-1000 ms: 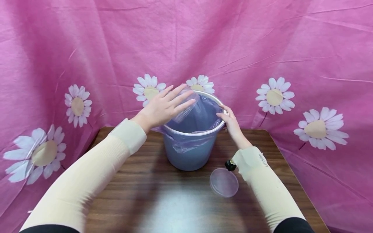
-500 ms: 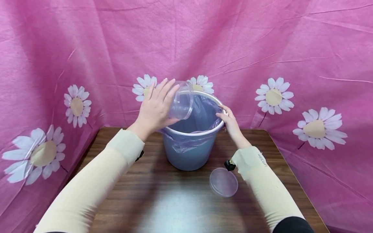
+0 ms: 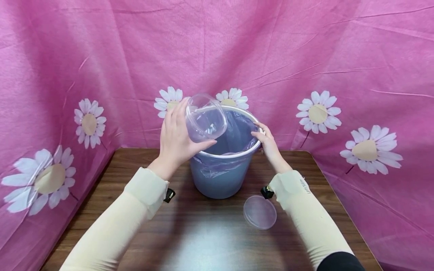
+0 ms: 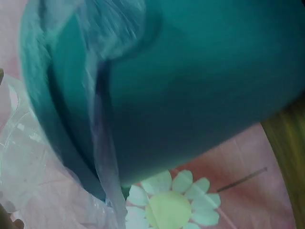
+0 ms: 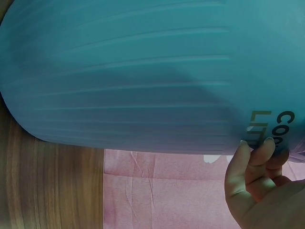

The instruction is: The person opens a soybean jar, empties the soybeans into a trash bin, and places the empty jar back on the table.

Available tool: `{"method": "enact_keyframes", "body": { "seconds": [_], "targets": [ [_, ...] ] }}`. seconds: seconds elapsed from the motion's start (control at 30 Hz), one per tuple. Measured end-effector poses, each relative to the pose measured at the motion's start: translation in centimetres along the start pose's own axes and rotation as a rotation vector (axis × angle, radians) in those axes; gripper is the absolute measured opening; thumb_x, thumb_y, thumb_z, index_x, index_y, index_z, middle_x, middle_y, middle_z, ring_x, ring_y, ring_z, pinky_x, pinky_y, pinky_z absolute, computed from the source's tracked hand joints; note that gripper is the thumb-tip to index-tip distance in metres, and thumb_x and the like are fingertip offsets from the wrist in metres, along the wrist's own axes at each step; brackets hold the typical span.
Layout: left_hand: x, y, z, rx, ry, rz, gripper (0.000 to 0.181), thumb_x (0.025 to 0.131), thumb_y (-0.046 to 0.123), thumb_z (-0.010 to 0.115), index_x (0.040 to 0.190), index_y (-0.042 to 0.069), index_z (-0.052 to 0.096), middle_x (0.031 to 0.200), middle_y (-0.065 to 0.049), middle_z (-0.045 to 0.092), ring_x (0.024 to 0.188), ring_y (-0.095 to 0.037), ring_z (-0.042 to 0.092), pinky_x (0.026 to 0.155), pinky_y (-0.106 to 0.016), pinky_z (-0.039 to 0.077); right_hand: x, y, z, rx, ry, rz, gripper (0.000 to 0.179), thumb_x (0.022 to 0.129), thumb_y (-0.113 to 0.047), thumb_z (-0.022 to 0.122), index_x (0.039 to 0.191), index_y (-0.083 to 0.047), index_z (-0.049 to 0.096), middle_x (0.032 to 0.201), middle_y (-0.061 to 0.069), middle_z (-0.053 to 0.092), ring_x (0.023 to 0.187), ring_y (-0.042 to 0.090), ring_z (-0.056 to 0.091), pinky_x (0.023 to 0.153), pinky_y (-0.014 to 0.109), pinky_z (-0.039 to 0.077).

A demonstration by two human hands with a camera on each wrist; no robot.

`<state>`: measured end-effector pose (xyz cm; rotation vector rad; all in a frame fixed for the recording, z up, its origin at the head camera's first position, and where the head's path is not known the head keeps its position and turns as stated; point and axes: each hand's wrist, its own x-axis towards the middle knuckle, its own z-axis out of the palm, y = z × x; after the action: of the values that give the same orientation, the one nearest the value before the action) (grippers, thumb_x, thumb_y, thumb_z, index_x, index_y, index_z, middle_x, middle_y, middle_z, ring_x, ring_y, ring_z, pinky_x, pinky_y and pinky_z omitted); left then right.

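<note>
My left hand [image 3: 174, 137] grips a clear round plastic container [image 3: 207, 116] by its side, thumb below and fingers along the left. The container hangs tilted above the bin's left rim, its mouth facing me; small glints show inside it. A blue-grey trash bin [image 3: 218, 184] stands upright with a thin translucent bag [image 3: 215, 169] folded over its white rim. My right hand [image 3: 271, 146] holds the bin's right rim, and in the right wrist view its fingers [image 5: 237, 174] press on the bin's outer wall. In the left wrist view only part of the container [image 4: 21, 157] shows.
A clear round lid [image 3: 260, 212] lies flat on the brown wooden table [image 3: 142, 233], in front of the bin and near the right forearm. A pink cloth [image 3: 271, 41] with printed daisies hangs behind the table and along both sides.
My left hand has turned and drawn back slightly, swinging the container's mouth from facing the bin round toward me. The right hand, bin and lid stay in place.
</note>
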<state>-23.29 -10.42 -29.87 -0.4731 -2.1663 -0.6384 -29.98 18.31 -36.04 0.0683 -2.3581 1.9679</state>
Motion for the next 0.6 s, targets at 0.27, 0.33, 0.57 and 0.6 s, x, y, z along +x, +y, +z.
{"method": "enact_keyframes", "body": {
  "seconds": [0.27, 0.33, 0.57, 0.6],
  "targets": [
    [-1.8, 2.1, -1.6, -0.175, -0.022, -0.295, 0.127, 0.049, 0.060, 0.092, 0.153, 0.020, 0.031, 0.143, -0.007, 0.050, 0.127, -0.028, 0.047, 0.099, -0.048, 0.046, -1.4, -2.1, 0.1, 0.009, -0.017, 0.018, 0.058, 0.094, -0.016, 0.053, 0.150, -0.010, 0.038, 0.127, 0.014, 0.045, 0.050, 0.003, 0.040, 0.044, 0.020, 0.034],
    [-2.3, 2.4, -1.9, -0.202, -0.017, -0.328, 0.126, 0.048, 0.059, 0.093, 0.152, 0.021, 0.032, 0.140, -0.007, 0.053, 0.123, -0.028, 0.050, 0.097, -0.048, 0.047, -2.1, -2.9, 0.3, 0.005, -0.019, 0.016, 0.058, 0.094, -0.015, 0.052, 0.150, -0.006, 0.037, 0.125, 0.015, 0.045, 0.050, 0.003, 0.039, 0.044, 0.019, 0.034],
    [-4.0, 3.0, -2.9, -0.264, -0.029, -0.444, 0.126, 0.047, 0.054, 0.095, 0.152, 0.019, 0.033, 0.142, -0.009, 0.052, 0.128, -0.028, 0.051, 0.102, -0.050, 0.045, -3.0, -3.9, 0.7, 0.015, -0.019, 0.026, 0.057, 0.095, -0.013, 0.050, 0.150, -0.004, 0.037, 0.122, 0.013, 0.046, 0.051, 0.001, 0.041, 0.045, 0.017, 0.036],
    [-4.3, 3.0, -3.0, -0.274, -0.030, -0.462, 0.127, 0.046, 0.054, 0.096, 0.151, 0.019, 0.033, 0.143, -0.008, 0.051, 0.129, -0.027, 0.050, 0.103, -0.050, 0.045, -3.0, -3.9, 0.7, 0.023, -0.020, 0.028, 0.057, 0.095, -0.013, 0.051, 0.150, -0.004, 0.037, 0.123, 0.014, 0.045, 0.052, 0.001, 0.043, 0.045, 0.017, 0.037]
  ]
}}
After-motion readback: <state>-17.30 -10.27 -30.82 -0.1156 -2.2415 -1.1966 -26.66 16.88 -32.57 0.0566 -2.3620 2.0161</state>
